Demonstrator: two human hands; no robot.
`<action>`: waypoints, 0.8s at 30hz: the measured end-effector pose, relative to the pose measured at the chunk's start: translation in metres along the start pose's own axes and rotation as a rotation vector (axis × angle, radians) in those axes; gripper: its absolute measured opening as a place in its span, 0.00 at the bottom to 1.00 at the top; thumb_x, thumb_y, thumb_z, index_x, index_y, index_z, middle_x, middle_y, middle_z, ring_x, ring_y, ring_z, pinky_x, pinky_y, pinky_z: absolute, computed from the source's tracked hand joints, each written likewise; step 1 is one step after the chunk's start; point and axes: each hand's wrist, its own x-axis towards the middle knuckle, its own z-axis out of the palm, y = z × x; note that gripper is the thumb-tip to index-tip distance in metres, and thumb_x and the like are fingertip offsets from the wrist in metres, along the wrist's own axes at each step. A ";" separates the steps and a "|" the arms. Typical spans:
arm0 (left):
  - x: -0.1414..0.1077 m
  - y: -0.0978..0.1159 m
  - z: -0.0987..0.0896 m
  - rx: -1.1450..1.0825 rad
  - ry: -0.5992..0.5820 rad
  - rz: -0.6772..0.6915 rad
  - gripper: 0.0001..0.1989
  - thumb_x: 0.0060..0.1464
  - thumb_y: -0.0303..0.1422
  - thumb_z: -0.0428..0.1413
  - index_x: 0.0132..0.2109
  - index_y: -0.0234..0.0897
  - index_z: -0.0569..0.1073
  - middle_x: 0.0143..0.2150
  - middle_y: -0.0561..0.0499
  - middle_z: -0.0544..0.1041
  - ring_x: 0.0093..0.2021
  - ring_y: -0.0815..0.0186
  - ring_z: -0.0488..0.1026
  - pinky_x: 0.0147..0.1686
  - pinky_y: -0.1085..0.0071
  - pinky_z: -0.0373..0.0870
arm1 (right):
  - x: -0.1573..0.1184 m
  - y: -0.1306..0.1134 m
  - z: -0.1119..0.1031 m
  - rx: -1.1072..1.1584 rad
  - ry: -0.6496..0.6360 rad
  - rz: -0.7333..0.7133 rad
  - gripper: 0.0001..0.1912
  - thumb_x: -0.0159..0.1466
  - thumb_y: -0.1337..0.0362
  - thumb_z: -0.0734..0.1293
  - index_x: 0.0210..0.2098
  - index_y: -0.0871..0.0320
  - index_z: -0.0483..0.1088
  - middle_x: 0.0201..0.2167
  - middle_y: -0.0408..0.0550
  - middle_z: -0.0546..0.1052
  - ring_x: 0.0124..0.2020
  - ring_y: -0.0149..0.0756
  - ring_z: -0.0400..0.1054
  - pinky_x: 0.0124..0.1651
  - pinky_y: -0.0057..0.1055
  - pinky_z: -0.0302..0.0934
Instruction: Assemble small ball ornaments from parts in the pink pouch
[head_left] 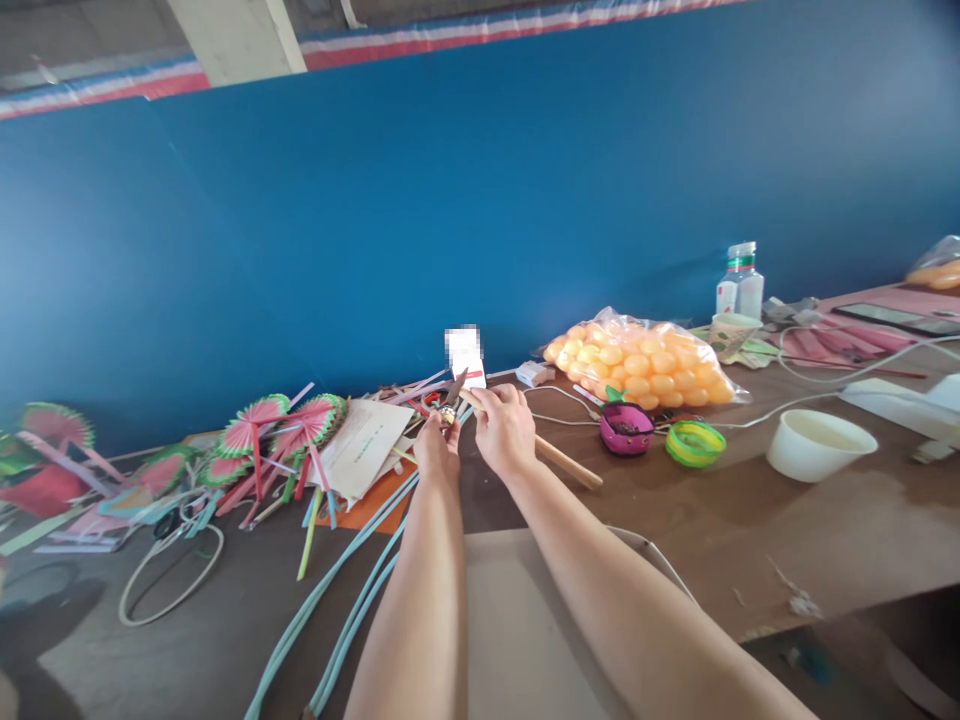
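Wooden stick [559, 457] gripped, table edge [825, 600] near.

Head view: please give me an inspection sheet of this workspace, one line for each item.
Surface: brown table, flat cardboard at near edge.
Job's things: wooden stick in right hand; small pliers-like tool in left hand.
Clutter: pink-green paper fans, bag of orange balls, white bowl, bottle.
Fingers: both hands closed on their things.
Cables: white cable; light-blue tubes.
Surroundings: blue wall.
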 end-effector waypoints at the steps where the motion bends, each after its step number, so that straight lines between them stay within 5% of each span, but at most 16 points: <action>1: 0.000 0.000 0.000 -0.001 -0.008 -0.002 0.05 0.55 0.24 0.54 0.31 0.34 0.70 0.32 0.49 0.72 0.32 0.72 0.71 0.36 0.73 0.75 | 0.000 0.001 0.000 -0.004 -0.005 0.004 0.21 0.64 0.68 0.61 0.54 0.48 0.71 0.48 0.51 0.69 0.47 0.44 0.60 0.47 0.34 0.58; 24: -0.005 0.006 0.004 -0.048 0.024 -0.104 0.06 0.59 0.27 0.52 0.33 0.33 0.69 0.31 0.49 0.71 0.28 0.73 0.71 0.30 0.76 0.73 | 0.001 0.004 0.003 0.002 0.013 0.019 0.21 0.63 0.69 0.62 0.53 0.48 0.71 0.47 0.52 0.69 0.46 0.44 0.61 0.47 0.34 0.59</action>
